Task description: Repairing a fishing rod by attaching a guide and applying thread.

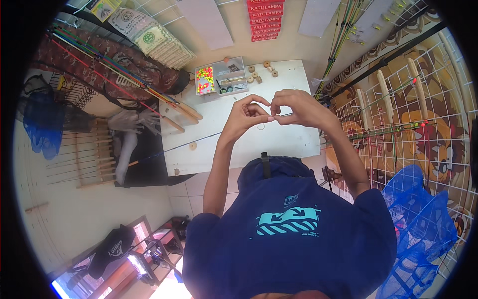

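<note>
Over the white table, my left hand (247, 113) and my right hand (300, 110) meet, thumbs and forefingers pinched together at the tips. Whatever sits between those fingertips is too fine to make out. Just below them shows a faint thin loop (260, 127), perhaps of line. A slender blue fishing rod (181, 145) slants up from the left toward my left wrist, where it passes out of sight. Its far end, near the fingers, cannot be told. On the table left of my hands lies a small round wooden spool (193, 146).
At the back of the white table (209, 117) stand a transparent compartment box (231, 92) with bright floats (204, 79) and several wooden spools (258, 78). Rods with wooden handles (188, 113) jut over its left edge. A wire grid (398, 99) and blue netting (416, 229) flank the right.
</note>
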Action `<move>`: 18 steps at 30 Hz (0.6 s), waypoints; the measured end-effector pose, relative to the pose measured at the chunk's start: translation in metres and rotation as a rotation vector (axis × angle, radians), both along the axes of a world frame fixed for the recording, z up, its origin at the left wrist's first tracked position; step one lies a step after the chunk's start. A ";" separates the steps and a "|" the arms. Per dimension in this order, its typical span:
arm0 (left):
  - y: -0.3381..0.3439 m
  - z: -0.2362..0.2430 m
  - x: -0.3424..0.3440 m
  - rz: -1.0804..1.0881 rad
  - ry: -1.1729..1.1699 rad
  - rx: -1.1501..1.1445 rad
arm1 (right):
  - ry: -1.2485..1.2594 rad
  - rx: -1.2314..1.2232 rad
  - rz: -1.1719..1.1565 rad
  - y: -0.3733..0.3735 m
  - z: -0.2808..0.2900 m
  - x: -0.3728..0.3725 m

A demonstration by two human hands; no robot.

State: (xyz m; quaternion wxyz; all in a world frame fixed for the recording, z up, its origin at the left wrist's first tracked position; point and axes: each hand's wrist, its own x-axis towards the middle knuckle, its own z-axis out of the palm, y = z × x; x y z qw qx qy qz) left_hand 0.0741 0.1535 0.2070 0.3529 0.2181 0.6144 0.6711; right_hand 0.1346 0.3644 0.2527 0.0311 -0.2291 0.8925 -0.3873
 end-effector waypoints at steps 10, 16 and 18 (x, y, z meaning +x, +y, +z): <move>-0.006 0.008 0.009 0.081 0.002 -0.051 | 0.384 0.154 -0.036 -0.012 -0.011 0.008; -0.004 0.004 0.024 0.189 0.296 -0.067 | 0.415 0.170 -0.052 -0.013 -0.008 0.010; -0.002 0.002 0.031 0.248 0.427 -0.094 | 0.403 0.160 -0.051 -0.013 -0.007 0.011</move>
